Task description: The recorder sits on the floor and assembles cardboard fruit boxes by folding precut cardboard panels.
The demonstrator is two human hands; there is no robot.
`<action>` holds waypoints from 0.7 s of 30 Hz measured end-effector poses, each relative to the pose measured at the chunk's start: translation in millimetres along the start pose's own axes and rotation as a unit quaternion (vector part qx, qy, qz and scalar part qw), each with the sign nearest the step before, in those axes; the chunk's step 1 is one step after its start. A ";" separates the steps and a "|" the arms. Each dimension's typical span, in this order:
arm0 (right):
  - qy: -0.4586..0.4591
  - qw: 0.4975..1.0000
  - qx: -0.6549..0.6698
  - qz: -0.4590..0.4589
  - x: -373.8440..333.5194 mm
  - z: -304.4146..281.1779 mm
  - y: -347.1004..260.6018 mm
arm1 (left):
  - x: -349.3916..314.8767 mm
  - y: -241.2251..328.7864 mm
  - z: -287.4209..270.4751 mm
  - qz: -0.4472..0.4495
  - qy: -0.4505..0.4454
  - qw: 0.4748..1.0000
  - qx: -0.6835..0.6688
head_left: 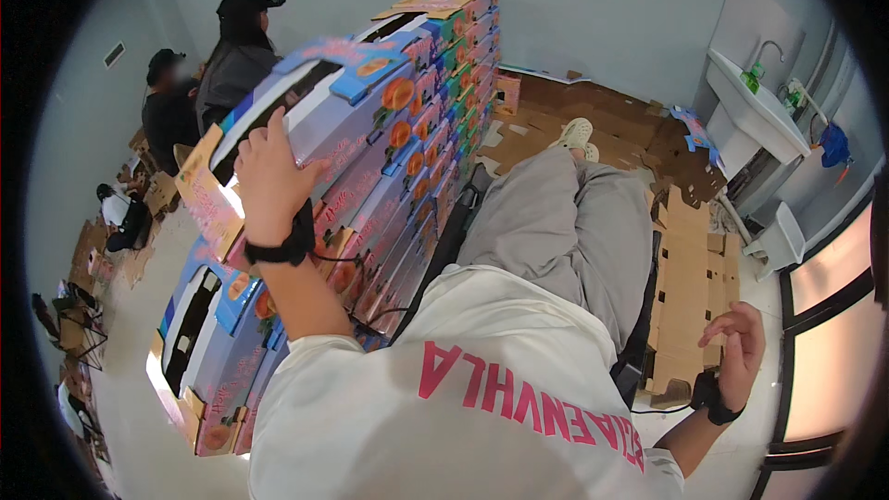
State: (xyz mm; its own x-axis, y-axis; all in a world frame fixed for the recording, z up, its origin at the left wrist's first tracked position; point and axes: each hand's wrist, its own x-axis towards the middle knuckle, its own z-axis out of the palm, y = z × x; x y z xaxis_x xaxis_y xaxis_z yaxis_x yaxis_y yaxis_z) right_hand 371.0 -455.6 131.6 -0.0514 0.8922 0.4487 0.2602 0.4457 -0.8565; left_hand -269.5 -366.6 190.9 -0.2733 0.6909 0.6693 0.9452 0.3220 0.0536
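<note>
My left hand [270, 171] lies on the top of a colourful printed carton [338, 116], its thumb spread out along the carton's side and its fingers reaching to the dark slot in the top. This carton tops a tall stack with pictures of round orange fruit on the sides. My right hand [738, 343] hangs in the air at the right, fingers loosely bent and apart, with nothing visible in it. Both wrists carry a black band, and a thin cable runs from each.
Lower cartons [218, 343] stand at the near left. Flattened cardboard [690, 306] lies on the floor at my right. A white sink [755, 106] hangs on the far-right wall, with a white stool [781, 239] below. Two people in dark clothes [231, 69] are beyond the stack.
</note>
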 end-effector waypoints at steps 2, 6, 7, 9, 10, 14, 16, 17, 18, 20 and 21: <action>-0.025 0.999 -0.018 -0.014 1.3 11.1 -10.8 | -11.8 6.2 -22.6 0.049 0.037 0.995 -0.077; -0.104 0.987 -0.095 -0.081 10.1 24.6 -39.9 | -26.0 50.4 -45.3 0.153 0.037 0.969 -0.189; -0.138 0.974 -0.132 -0.123 12.6 27.7 -47.1 | -28.5 67.8 -43.9 0.214 0.029 0.951 -0.223; -0.137 0.974 -0.133 -0.122 20.3 36.0 -55.7 | -35.7 109.5 -30.0 0.299 0.008 0.914 -0.273; -0.134 0.969 -0.156 -0.137 27.0 40.3 -55.9 | -39.4 136.0 -16.7 0.333 -0.024 0.890 -0.309; -0.042 0.930 -0.336 -0.146 55.7 57.1 -28.8 | -40.3 219.5 47.9 0.407 -0.098 0.809 -0.414; -0.017 0.906 -0.398 -0.146 69.8 58.9 -3.4 | -42.4 253.6 81.7 0.433 -0.102 0.789 -0.423; -0.024 0.899 -0.413 -0.143 80.4 59.0 13.2 | -44.7 269.0 96.9 0.440 -0.103 0.790 -0.415; -0.034 0.892 -0.428 -0.141 89.8 58.5 31.5 | -48.3 281.5 110.2 0.453 -0.105 0.784 -0.411; -0.050 0.903 -0.412 -0.113 106.1 59.1 70.6 | -58.7 299.9 129.6 0.470 -0.139 0.762 -0.424; -0.078 0.912 -0.390 -0.097 111.5 59.1 87.4 | -63.6 304.8 135.7 0.460 -0.175 0.765 -0.415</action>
State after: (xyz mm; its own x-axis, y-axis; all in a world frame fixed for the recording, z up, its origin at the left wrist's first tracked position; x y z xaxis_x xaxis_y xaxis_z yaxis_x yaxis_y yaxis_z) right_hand 331.0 -312.9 91.6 -0.2898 0.8288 0.4786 0.8360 0.4627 -0.2950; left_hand 11.8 -224.6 64.1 0.6820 0.5554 0.4758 0.5141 -0.8268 0.2281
